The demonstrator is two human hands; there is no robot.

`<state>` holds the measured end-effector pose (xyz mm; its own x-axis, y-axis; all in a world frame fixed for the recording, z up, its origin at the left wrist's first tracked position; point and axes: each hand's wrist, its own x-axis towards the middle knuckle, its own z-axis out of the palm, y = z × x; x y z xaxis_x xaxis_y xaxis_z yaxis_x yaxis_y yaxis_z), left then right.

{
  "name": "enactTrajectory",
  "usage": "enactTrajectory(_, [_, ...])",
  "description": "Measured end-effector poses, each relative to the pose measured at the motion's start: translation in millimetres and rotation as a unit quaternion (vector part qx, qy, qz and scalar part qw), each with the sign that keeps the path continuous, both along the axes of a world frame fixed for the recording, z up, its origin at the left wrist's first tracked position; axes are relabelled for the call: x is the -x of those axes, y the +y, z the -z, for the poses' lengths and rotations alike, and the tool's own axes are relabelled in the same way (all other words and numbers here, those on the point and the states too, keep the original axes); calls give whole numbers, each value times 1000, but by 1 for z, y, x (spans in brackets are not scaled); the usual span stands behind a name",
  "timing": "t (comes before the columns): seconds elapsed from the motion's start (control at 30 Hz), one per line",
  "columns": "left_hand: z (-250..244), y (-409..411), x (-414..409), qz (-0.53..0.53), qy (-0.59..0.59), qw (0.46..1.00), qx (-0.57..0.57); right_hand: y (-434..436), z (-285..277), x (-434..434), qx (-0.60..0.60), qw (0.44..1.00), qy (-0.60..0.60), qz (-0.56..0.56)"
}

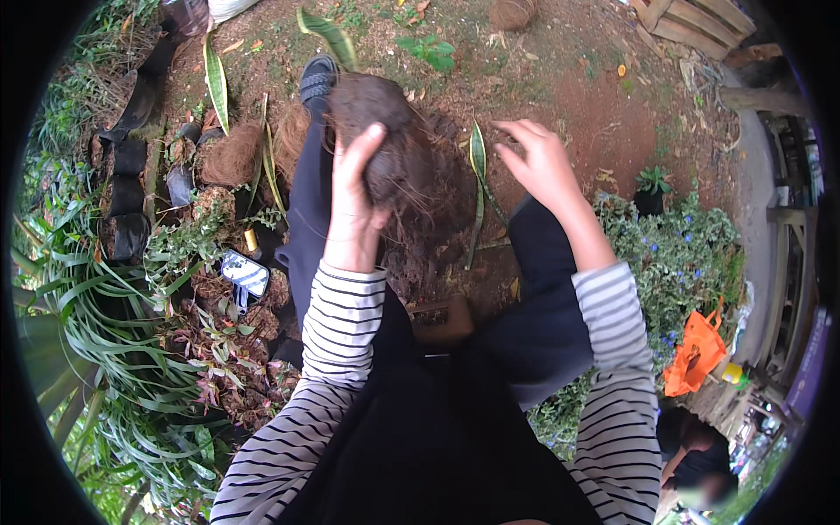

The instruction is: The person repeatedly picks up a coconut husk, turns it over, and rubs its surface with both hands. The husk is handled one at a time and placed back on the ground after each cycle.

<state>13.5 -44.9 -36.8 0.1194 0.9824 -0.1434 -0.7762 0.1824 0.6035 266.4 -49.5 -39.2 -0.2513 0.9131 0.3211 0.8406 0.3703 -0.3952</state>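
My left hand grips a dark brown ball of soil and coconut fibre, its thumb lying across the near side. A yellow-edged snake plant leaf shows just beyond the ball; whether it grows from it I cannot tell. My right hand hovers with fingers apart and nothing in them, to the right of a snake plant cutting. Dark loose soil and fibre lie heaped between my legs, below the ball.
More fibre balls and snake plant leaves sit at left. A phone rests among potted plants, near a yellow spool. Blue-flowered plants and an orange bag stand at right. Another person is at lower right.
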Motion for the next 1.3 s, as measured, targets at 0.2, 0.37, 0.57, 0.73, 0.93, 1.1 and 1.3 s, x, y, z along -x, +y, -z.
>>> enactTrajectory(0.2, [-11,2,26,-64,-59,996,13,23,127,-11,244,963,-82,77])
enactTrajectory(0.37, [-7,4,39,-125,-44,990,46,-15,247,12,294,947,44,120])
enactTrajectory(0.57, [-15,0,56,-148,-26,987,53,-49,279,71,281,957,-27,67])
enactTrajectory(0.73, [-18,-4,69,-170,-20,983,68,-15,288,85,196,979,-18,54])
enactTrajectory(0.93, [-25,-4,78,-151,-73,982,87,26,310,93,225,970,-84,31])
enactTrajectory(1.1, [-9,-2,96,-147,-145,976,75,18,327,109,242,962,-125,1])
enactTrajectory(1.3, [-20,-2,91,-125,-135,981,62,8,327,111,243,963,-115,18])
